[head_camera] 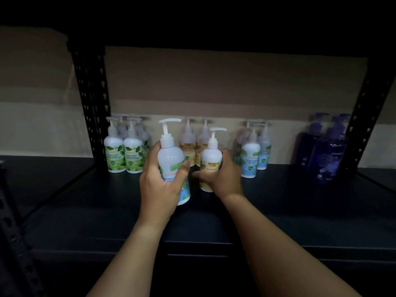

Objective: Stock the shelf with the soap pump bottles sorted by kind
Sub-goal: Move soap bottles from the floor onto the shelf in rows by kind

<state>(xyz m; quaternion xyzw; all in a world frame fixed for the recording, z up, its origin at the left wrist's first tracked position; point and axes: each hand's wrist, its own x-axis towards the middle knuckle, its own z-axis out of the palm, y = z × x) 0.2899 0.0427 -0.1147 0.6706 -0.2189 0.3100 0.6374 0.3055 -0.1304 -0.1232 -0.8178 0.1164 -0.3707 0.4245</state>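
My left hand [159, 183] grips a white pump bottle with a blue and green label [172, 155], held upright above the dark shelf board [107, 211]. My right hand [222, 174] is wrapped around a white pump bottle with an orange label [211, 159], which stands on the shelf in front of two more orange-label bottles [192, 146]. Sorted groups stand along the back: green-label bottles [124, 153] at the left, blue-label bottles [251, 157] right of centre, and dark blue bottles [323, 155] at the far right.
Black perforated uprights [92, 99] frame the shelf on both sides, the right upright [364, 116] partly in front of the dark blue bottles. A beige back wall [214, 82] closes the rear. An upper shelf darkens the top of the view. Bare board lies in front of the bottle rows.
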